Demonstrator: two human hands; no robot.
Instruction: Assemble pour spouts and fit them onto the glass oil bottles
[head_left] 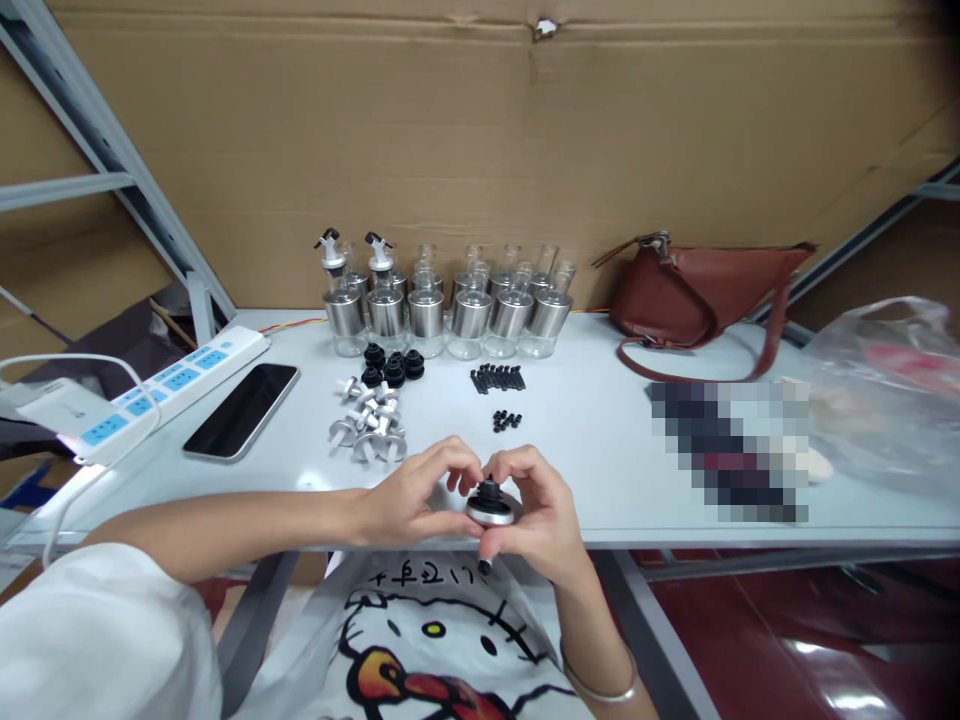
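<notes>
Above the table's front edge, my left hand [427, 492] and my right hand [538, 515] are closed from both sides around an oil bottle pourer [491, 505]. It has a silver round collar with a ribbed black stopper pointing up; a black tip shows below my right hand. My fingers hide part of its rim. To the left lie a pile of silver pourer spouts [369, 422] and several black ribbed stoppers [394, 371]. Beyond my hands are a row of small black levers [498, 378] and a group of tiny black caps [507, 421].
Several glass bottles with steel sleeves [471, 318] stand at the back; two at left carry pourers [381, 258]. A phone [241, 412] and power strip [172, 385] lie left. At right are a brown handbag [690, 295], a pixelated area and a plastic bag [892, 400].
</notes>
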